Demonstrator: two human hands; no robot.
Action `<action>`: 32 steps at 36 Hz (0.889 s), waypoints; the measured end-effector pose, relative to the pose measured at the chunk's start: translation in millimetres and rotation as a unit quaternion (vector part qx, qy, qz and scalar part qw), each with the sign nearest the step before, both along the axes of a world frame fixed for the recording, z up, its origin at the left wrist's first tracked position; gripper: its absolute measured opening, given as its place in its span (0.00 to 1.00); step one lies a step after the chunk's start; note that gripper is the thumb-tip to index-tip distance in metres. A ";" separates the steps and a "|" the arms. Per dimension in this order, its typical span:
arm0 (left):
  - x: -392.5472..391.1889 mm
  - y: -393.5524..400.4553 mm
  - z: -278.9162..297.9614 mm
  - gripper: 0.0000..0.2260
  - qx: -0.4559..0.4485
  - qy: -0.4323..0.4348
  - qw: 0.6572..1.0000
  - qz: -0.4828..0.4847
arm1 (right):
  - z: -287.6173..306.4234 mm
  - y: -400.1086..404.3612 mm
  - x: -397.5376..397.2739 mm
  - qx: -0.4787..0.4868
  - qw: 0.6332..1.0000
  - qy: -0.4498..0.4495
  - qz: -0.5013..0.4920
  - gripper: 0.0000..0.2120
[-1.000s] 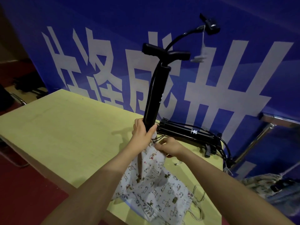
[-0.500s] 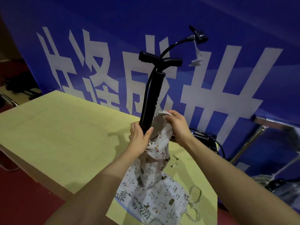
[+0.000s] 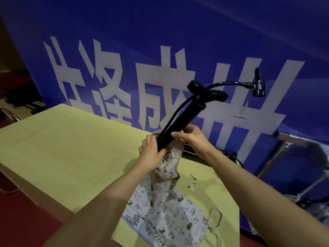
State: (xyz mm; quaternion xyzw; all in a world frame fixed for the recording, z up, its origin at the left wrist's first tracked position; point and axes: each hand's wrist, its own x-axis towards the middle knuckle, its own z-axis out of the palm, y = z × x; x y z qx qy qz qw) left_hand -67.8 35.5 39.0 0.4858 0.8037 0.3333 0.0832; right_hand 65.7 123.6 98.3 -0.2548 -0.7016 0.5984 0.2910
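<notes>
Left hand [image 3: 151, 150] fingers wrap tilted black floor pump [image 3: 185, 118], frame centre; right hand [image 3: 192, 138] pinches rim of white animal-print cloth bag [image 3: 167, 202]. Steady barrel, draw rim up evenly, clear of black hose [image 3: 231, 84].

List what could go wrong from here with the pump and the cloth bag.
1. The pump leans in the bag, and its hose end sticks out free in the air; it may snag the cloth or swing about.
2. Two small metal pins lie loose on the table beside the bag; dragged cloth could sweep them off.
3. The left hand grips the pump low, so its top might tip over.
</notes>
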 end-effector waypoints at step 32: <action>1.9 -6.9 55.4 0.17 0.126 -0.295 0.947 -0.010 | -19.3 -18.5 -6.2 0.120 0.980 -0.138 -0.077 0.15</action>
